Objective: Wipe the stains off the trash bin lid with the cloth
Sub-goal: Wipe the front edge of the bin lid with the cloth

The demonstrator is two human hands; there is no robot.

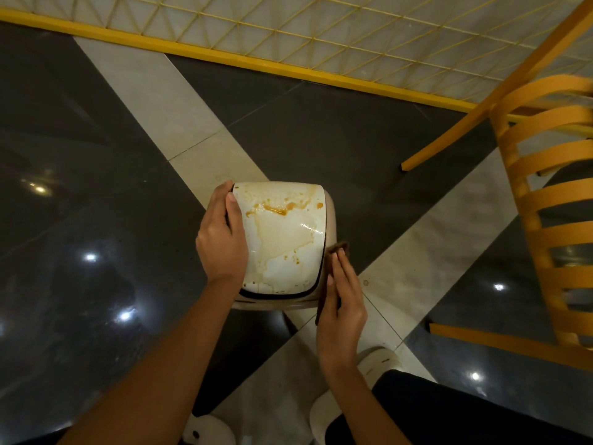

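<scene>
Here, closest to the viewer, a dark trouser knee [449, 412] and a white shoe [378, 361] sit at the bottom edge, and two bare forearms reach forward and down.

The right hand [341, 300] lies flat, fingers straight, pressing a dark brown folded cloth [340, 246] against the right side of a small beige plastic bin body [330, 213]. Its grip is loose. The palm covers the cloth, and I cannot tell whether the thumb pinches it.

The left hand [221, 239] steadies the bin from the other side. Its grip is closed over the left edge of the white, glossy, domed plastic trash bin lid [285, 245], with the thumb on top and the fingers curled down the side.

The lid sits on the bin, between the two hands. It carries wet orange-brown stains [272, 208], heaviest near the far edge, with paler rings and specks spread nearer. It looks unwiped so far.

The bin stands on a polished floor of dark and cream tiles [96, 155]. Further right is a yellow slatted wooden chair [545, 200], and beyond that a yellow lattice panel [321, 27].

Likely risks:
- The cloth is on the bin's side, not the lid, so a stroke begun from there could miss the pooled stain.
- Wiping across wet liquid could smear it or push it over the rim.
- Hard pressure could slide the light bin on the shiny floor if the left hand slackens.
</scene>
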